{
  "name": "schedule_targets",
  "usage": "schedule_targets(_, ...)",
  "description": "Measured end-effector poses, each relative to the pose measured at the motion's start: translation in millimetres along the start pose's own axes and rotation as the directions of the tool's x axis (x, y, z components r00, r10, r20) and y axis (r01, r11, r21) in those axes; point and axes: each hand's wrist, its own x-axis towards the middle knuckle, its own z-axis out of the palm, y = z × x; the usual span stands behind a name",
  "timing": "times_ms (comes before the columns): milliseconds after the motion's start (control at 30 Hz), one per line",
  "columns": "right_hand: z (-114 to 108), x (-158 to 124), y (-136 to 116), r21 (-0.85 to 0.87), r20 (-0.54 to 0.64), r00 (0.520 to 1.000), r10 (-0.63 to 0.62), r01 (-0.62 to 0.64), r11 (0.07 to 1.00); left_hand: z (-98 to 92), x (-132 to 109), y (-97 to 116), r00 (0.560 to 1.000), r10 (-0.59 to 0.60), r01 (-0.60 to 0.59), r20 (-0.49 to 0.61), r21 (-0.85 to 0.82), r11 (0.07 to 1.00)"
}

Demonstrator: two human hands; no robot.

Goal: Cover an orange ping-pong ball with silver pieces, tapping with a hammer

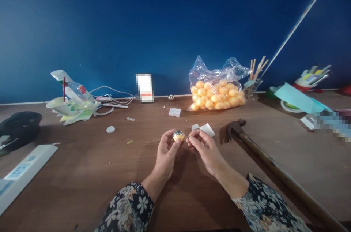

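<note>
My left hand [166, 153] is closed around a small ball [178, 136], held between thumb and fingers. Its upper part is shiny silver and its lower part plain yellow. Just to the right, my right hand [204, 148] has thumb and forefinger pinched together close to the ball, apart from it. Whatever lies in that pinch is too small to make out. Behind the right fingers lie a small pale block [195, 127] and a white piece of paper or card [207, 130]. A clear plastic bag [218, 94] of yellow balls stands farther back.
A claw hammer [263, 158] lies along the right. Left are a power strip [27, 173], a black object [20, 129], a white cap [110, 129] and a plastic bottle [72, 87]. At the back are a small white box [174, 112], a silver ball [171, 97] and sticks [257, 71].
</note>
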Motion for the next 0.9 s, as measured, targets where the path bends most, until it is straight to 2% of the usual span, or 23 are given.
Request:
schedule_targets(200, -2, 2, 3, -0.049, -0.033, 0.999, -0.024, 0.022, 0.999, 0.2, 0, 2, 0.999, -0.054, 0.053, -0.011, -0.044, 0.998)
schedule_targets(533, -5, 2, 6, -0.145, 0.010, 0.998, -0.068, 0.069, 0.987, 1.1, 0, 0, 0.999, -0.048, 0.049, 0.012, -0.139, 0.989)
schedule_targets(733, -10, 5, 8, -0.288, -0.018, 0.982, -0.188, 0.175, 0.942, -0.6, 1, -1, 0.997, -0.068, 0.072, 0.032, -0.181, 0.981)
schedule_targets(900, -11, 6, 7, -0.276, 0.015, 0.980, -0.198, 0.195, 0.941, -1.9, 2, -2, 0.995, -0.078, 0.090, 0.065, -0.221, 0.971)
